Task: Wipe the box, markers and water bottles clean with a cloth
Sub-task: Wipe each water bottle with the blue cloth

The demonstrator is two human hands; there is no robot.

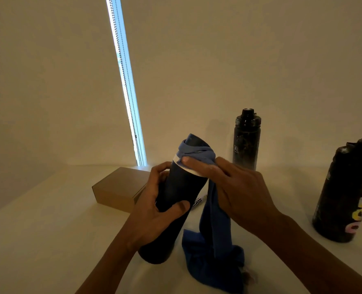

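Navy bottle (175,200) with white band, blue cloth (214,240), tan box (116,189), black bottle (246,141), black lettered bottle (345,194).

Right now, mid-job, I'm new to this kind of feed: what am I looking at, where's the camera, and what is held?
There is no machine here: the two grips are a person's bare hands, and the single picture comes from a camera worn on the head, looking forward and down. The left grip curls round a dark bottle, held tilted. The right grip holds a blue cloth wrapped over the bottle's top; the rest of the cloth hangs down to the pale table. On the table stand a black bottle at the back and a stickered bottle at the right; a cardboard box lies behind the left grip.
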